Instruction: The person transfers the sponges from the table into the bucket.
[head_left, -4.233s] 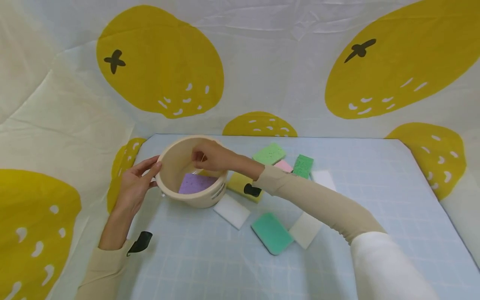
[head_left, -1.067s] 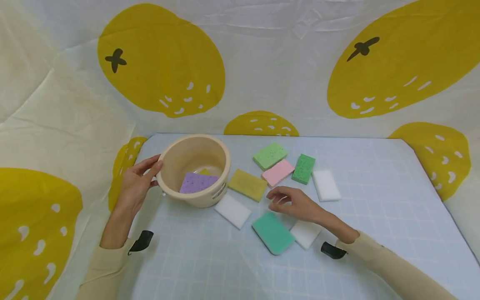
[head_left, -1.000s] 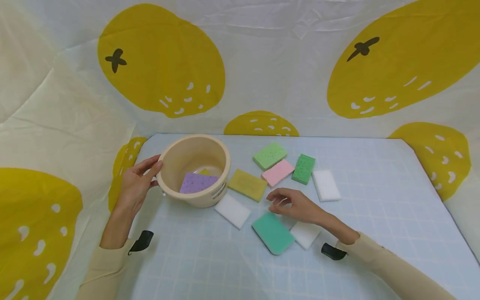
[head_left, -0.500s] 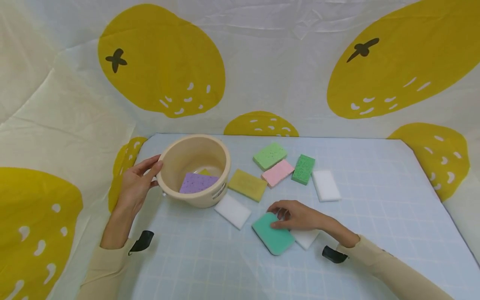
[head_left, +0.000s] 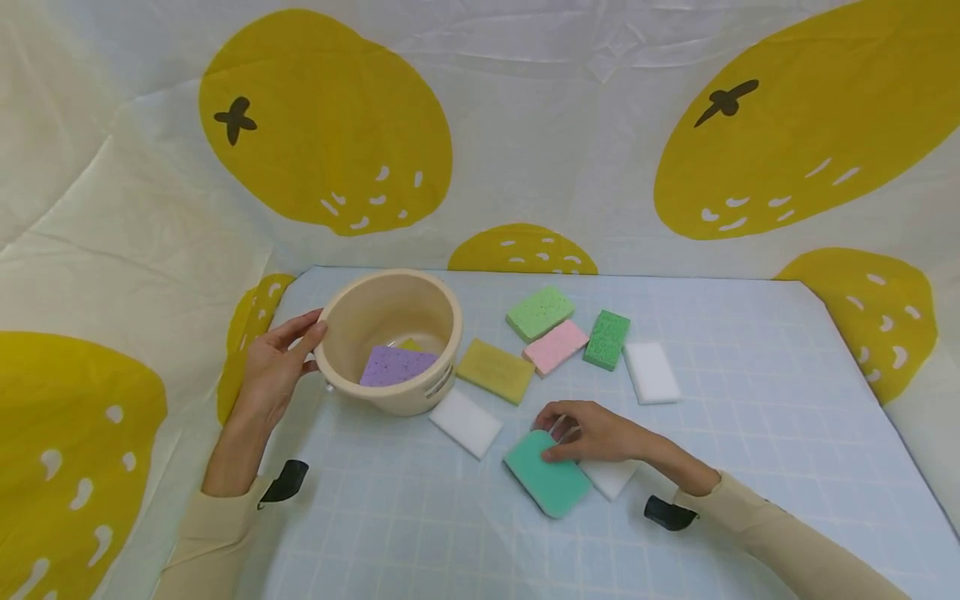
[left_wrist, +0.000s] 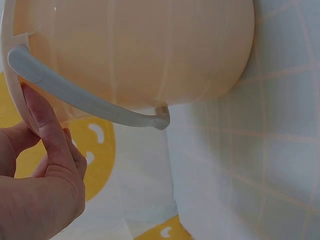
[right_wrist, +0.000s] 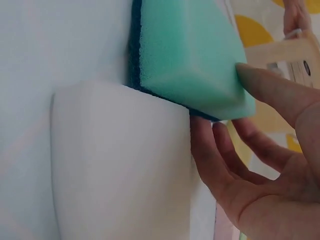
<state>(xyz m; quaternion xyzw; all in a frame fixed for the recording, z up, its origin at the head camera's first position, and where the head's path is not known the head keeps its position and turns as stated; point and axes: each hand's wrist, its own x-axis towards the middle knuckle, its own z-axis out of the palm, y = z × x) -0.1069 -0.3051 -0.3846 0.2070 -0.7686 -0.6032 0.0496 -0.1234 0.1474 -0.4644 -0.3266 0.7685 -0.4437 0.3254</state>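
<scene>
My left hand [head_left: 276, 367] pinches the rim of a beige bucket [head_left: 405, 398], thumb on one side and fingers on the other. A grey handle [left_wrist: 90, 100] hangs on the bucket's side in the left wrist view. Inside the bucket lie a purple sponge [head_left: 396, 367] and something yellow, mostly hidden. My right hand [head_left: 592, 432] pinches a teal sponge [head_left: 551, 479] by its far edge, thumb on top and fingertips underneath. Its dark scouring side [right_wrist: 135, 50] faces down. Beside and partly behind it lies a white sponge [right_wrist: 120, 160], touching or nearly touching my fingers.
Right of the bucket lie a yellow sponge [head_left: 495, 371], a light green sponge [head_left: 540, 313], a pink sponge [head_left: 555, 347] and a green sponge [head_left: 607, 340]. White sponges lie near the bucket [head_left: 466, 423] and farther right [head_left: 652, 372]. A pale gridded cloth [head_left: 390, 517] covers the table.
My right hand has come out of the bucket, moved to the teal sponge and taken hold of it. The sponge has shifted slightly toward me. My left hand stays on the bucket.
</scene>
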